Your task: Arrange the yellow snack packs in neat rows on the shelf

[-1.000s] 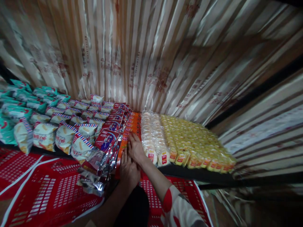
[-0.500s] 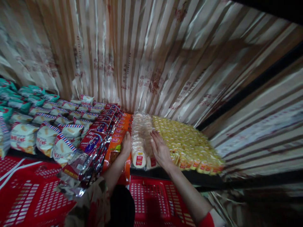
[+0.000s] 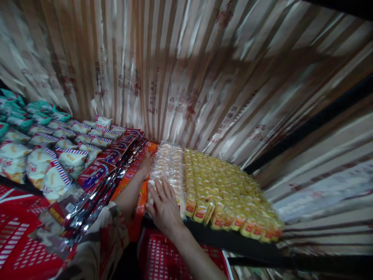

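Note:
Clear packs of pale, round, biscuit-like snacks (image 3: 169,163) stand in two rows on the shelf. My right hand (image 3: 164,206) lies over the front of these rows, its fingers spread and open. Along their left side, my left hand (image 3: 145,165) reaches in with fingers stretched out and holds nothing; its fingertips are partly blurred. Under and beside my left forearm are orange packets (image 3: 128,177). To the right stand several rows of small yellow-wrapped snack packs (image 3: 224,186).
Dark purple packets (image 3: 97,175) lean in a row on the left, with white striped snack bags (image 3: 71,157) and green bags (image 3: 40,112) beyond. Red baskets (image 3: 29,249) sit below the black shelf edge (image 3: 210,235). Printed, pleated sheeting (image 3: 180,77) hangs behind.
My right hand has moved left, from the right side of the pale snack packs onto their front. My left hand has gone slightly further back along them. The view has shifted a little.

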The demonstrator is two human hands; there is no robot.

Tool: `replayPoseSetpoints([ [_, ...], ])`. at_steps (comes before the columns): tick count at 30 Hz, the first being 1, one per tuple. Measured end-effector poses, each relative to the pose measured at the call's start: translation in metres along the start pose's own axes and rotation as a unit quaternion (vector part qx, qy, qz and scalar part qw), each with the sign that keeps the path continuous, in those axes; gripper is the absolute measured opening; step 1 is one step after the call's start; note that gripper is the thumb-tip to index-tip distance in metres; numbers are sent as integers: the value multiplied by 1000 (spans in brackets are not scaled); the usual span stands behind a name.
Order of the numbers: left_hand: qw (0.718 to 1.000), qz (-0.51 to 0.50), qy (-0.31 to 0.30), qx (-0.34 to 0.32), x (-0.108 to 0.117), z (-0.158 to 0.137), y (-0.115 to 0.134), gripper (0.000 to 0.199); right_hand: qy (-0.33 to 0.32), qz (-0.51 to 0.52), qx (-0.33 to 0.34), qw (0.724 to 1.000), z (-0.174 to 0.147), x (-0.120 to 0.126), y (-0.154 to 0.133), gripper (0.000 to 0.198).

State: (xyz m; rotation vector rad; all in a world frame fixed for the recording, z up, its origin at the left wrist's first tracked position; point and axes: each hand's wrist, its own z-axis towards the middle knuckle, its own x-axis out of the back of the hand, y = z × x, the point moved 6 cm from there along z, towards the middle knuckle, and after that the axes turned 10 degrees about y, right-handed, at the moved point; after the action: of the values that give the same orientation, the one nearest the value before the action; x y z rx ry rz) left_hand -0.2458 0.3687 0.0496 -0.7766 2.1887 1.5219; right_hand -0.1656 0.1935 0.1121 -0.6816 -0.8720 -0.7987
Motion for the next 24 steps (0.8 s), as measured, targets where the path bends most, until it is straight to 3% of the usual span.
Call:
replayPoseSetpoints([
  [5,1000,-11,-2,-1,-12,25,-1,64,27,-6,-3,1000,0,1,17,52],
  [10,1000,-13,-1,-10,-22,46,3,64,39,-21,10,999,2,26,40,51],
  [13,1000,-2,3,-2,-29,58,8,64,80,-64,-25,994,4,56,90,48],
  [15,1000,7,14,6,-32,65,10,63,113,-97,-72,986,3,76,140,48],
  [18,1000,16,20,18,-36,75,8,64,109,-158,-161,968,-4,92,220,55],
  [21,1000,14,12,16,-38,80,5,64,66,-176,-177,966,-12,85,275,58],
  [24,1000,14,3,5,-40,82,3,63,-5,-176,-161,971,-19,65,299,56],
])
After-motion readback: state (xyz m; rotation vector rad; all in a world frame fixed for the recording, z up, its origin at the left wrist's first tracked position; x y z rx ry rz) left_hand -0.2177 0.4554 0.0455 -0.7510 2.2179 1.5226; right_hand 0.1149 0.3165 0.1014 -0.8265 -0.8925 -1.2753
